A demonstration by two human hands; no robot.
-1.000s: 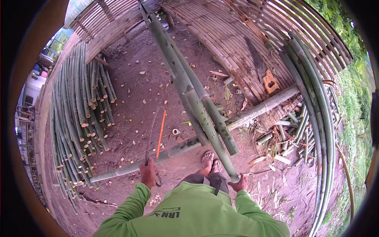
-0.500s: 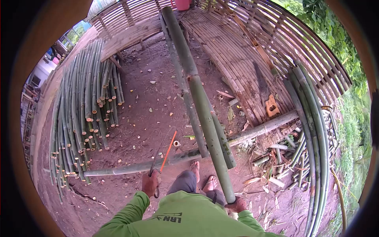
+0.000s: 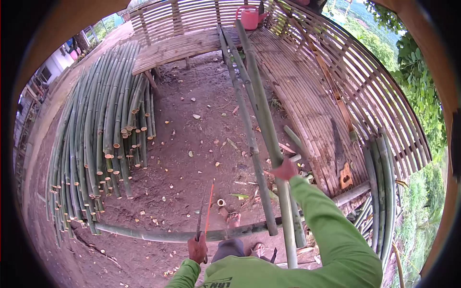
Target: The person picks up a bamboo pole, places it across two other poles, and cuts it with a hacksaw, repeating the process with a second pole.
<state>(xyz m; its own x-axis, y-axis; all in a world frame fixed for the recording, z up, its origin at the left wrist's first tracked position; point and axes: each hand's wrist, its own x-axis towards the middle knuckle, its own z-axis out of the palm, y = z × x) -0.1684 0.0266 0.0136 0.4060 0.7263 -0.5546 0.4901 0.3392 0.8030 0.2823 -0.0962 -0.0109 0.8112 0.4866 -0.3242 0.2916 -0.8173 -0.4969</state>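
My left hand (image 3: 197,248) is closed around the handle of a hacksaw (image 3: 207,213), whose orange bar and dark bar point forward, away from me. My right hand (image 3: 286,169) reaches ahead and wraps round a long green bamboo pole (image 3: 263,103). This pole slopes from the far bench down to beside my legs. Two other bamboo poles lie close to it, the left one (image 3: 247,127) ending near my feet. A bamboo pole lying crosswise (image 3: 158,235) passes beneath them, near my feet.
Many cut bamboo poles (image 3: 91,129) are stacked at the left. A slatted bamboo bench (image 3: 307,105) curves along the right, bearing a handsaw (image 3: 345,176) and, at the back, a pink watering can (image 3: 249,18). More poles (image 3: 382,192) lean at the right. A short bamboo ring (image 3: 221,202) lies on the dirt.
My right hand has moved from the pole's near end to farther up it. The pole's near end has shifted slightly to the right. The hacksaw stays in my left hand.
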